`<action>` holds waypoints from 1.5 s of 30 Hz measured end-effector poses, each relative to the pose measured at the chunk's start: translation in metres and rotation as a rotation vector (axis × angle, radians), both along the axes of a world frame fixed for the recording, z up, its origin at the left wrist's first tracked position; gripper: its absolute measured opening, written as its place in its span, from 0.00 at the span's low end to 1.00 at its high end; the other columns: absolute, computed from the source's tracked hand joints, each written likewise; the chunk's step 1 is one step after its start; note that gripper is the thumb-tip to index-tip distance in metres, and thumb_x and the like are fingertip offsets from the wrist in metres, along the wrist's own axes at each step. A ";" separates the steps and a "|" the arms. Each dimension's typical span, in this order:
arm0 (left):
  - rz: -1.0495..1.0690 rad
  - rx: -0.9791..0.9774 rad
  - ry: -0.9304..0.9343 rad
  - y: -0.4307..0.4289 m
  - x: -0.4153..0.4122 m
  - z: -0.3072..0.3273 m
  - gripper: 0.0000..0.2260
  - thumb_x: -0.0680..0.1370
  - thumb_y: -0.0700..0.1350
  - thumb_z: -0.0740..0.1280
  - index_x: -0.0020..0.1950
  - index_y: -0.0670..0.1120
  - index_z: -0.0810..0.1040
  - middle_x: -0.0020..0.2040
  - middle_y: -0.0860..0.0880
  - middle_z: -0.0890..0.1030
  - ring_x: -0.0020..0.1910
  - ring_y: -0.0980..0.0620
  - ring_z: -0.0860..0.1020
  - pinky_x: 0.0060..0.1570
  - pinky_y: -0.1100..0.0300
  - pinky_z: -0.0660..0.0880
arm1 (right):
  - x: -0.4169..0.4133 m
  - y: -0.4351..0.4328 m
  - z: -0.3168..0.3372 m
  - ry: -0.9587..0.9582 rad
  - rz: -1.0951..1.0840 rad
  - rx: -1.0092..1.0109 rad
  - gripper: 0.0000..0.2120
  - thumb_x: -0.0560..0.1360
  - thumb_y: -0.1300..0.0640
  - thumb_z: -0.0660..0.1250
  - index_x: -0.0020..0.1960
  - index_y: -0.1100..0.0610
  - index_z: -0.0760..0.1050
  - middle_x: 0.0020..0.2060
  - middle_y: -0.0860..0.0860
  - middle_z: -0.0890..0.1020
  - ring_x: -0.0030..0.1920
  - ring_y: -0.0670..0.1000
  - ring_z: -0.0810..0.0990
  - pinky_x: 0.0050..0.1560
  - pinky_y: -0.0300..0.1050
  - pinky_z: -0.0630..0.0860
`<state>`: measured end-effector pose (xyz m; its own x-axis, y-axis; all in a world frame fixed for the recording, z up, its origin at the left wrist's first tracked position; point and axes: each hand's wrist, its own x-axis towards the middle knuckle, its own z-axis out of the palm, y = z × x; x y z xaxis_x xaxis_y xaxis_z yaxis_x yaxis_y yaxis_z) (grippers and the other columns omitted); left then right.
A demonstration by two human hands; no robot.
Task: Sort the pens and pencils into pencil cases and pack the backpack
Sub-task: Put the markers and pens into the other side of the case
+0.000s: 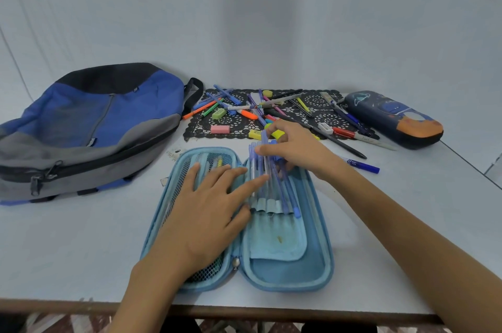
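A light blue pencil case (312,275) lies open flat on the white table in front of me. Several blue pens (274,191) stand in the elastic loops of its right half. My left hand (209,213) lies flat on the mesh left half, its fingers straight and reaching to the pens. My right hand (293,148) pinches the top of a blue pen over the case's far end. A pile of loose pens, markers and erasers (252,110) lies on a black lace mat (320,104) behind. A blue and grey backpack (89,126) lies at the left.
A dark space-print pencil case (394,118) sits shut at the far right. One blue marker (361,165) and a long black pen (339,142) lie on the table right of the open case. The table's front edge (81,302) runs close below the case.
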<state>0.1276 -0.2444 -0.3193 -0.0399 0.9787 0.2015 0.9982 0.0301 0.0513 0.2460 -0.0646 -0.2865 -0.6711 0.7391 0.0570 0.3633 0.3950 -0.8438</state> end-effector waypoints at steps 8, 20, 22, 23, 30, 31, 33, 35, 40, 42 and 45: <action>-0.035 0.021 0.154 0.003 -0.004 -0.008 0.21 0.79 0.53 0.49 0.70 0.62 0.69 0.65 0.52 0.77 0.65 0.47 0.75 0.61 0.31 0.68 | 0.003 0.007 -0.002 0.036 -0.012 -0.081 0.22 0.68 0.51 0.77 0.58 0.58 0.77 0.33 0.53 0.72 0.29 0.51 0.74 0.27 0.41 0.76; -0.031 0.012 0.169 0.003 -0.004 -0.007 0.21 0.79 0.54 0.49 0.71 0.64 0.67 0.67 0.52 0.76 0.66 0.46 0.74 0.63 0.32 0.66 | 0.008 0.020 0.002 0.250 -0.142 -0.181 0.16 0.73 0.66 0.71 0.60 0.61 0.75 0.35 0.52 0.80 0.33 0.50 0.79 0.28 0.41 0.78; -0.031 0.016 0.172 0.003 -0.004 -0.007 0.21 0.79 0.54 0.49 0.70 0.65 0.68 0.67 0.52 0.76 0.67 0.47 0.73 0.63 0.32 0.66 | 0.008 0.019 0.001 0.237 -0.132 -0.187 0.15 0.73 0.66 0.71 0.59 0.61 0.75 0.35 0.52 0.79 0.32 0.50 0.79 0.28 0.40 0.78; -0.029 0.021 0.175 0.002 -0.004 -0.007 0.21 0.79 0.54 0.49 0.69 0.65 0.68 0.67 0.53 0.76 0.67 0.47 0.73 0.63 0.32 0.66 | 0.008 0.018 0.001 0.211 -0.116 -0.200 0.15 0.73 0.66 0.71 0.59 0.61 0.75 0.35 0.52 0.79 0.32 0.49 0.79 0.28 0.39 0.78; -0.023 0.058 0.177 0.003 -0.003 -0.009 0.20 0.79 0.54 0.49 0.68 0.65 0.70 0.66 0.53 0.76 0.66 0.47 0.74 0.62 0.32 0.67 | 0.009 0.021 0.000 0.094 -0.037 -0.149 0.13 0.74 0.64 0.71 0.58 0.61 0.76 0.33 0.52 0.75 0.33 0.50 0.78 0.33 0.43 0.82; -0.024 0.064 0.181 0.003 -0.003 -0.009 0.20 0.79 0.54 0.49 0.68 0.64 0.70 0.66 0.53 0.76 0.66 0.47 0.74 0.62 0.32 0.67 | 0.009 0.021 -0.001 0.083 -0.036 -0.133 0.13 0.74 0.63 0.71 0.58 0.61 0.76 0.33 0.51 0.75 0.33 0.50 0.78 0.35 0.44 0.82; -0.026 0.070 0.183 0.003 -0.003 -0.010 0.20 0.79 0.53 0.49 0.68 0.64 0.70 0.66 0.53 0.77 0.66 0.47 0.74 0.62 0.32 0.67 | 0.008 0.021 -0.002 0.075 -0.029 -0.117 0.15 0.75 0.63 0.70 0.60 0.61 0.76 0.34 0.53 0.75 0.35 0.53 0.78 0.35 0.45 0.83; -0.026 0.071 0.179 0.004 -0.004 -0.010 0.20 0.79 0.53 0.49 0.69 0.64 0.70 0.66 0.53 0.76 0.66 0.47 0.74 0.62 0.32 0.67 | 0.007 0.021 -0.001 0.084 -0.033 -0.106 0.17 0.76 0.62 0.69 0.63 0.60 0.74 0.38 0.54 0.76 0.36 0.54 0.79 0.34 0.45 0.82; -0.025 0.055 0.132 0.003 -0.003 -0.010 0.21 0.79 0.54 0.47 0.70 0.65 0.68 0.68 0.53 0.75 0.69 0.47 0.71 0.65 0.32 0.64 | 0.007 0.023 -0.001 0.071 -0.066 -0.090 0.17 0.77 0.62 0.67 0.64 0.59 0.70 0.52 0.60 0.79 0.39 0.58 0.82 0.35 0.48 0.82; -0.025 0.049 0.116 0.003 -0.003 -0.009 0.22 0.79 0.55 0.46 0.70 0.65 0.67 0.69 0.54 0.74 0.70 0.47 0.70 0.66 0.32 0.62 | 0.008 0.022 0.000 0.054 -0.064 -0.123 0.14 0.77 0.62 0.67 0.62 0.59 0.70 0.55 0.61 0.78 0.40 0.56 0.81 0.32 0.44 0.81; -0.023 0.044 0.106 0.002 -0.003 -0.008 0.21 0.79 0.55 0.47 0.70 0.65 0.68 0.68 0.53 0.74 0.70 0.47 0.70 0.66 0.32 0.62 | 0.011 0.022 0.003 0.034 -0.041 -0.169 0.11 0.77 0.63 0.67 0.58 0.59 0.70 0.56 0.62 0.77 0.43 0.55 0.81 0.31 0.42 0.80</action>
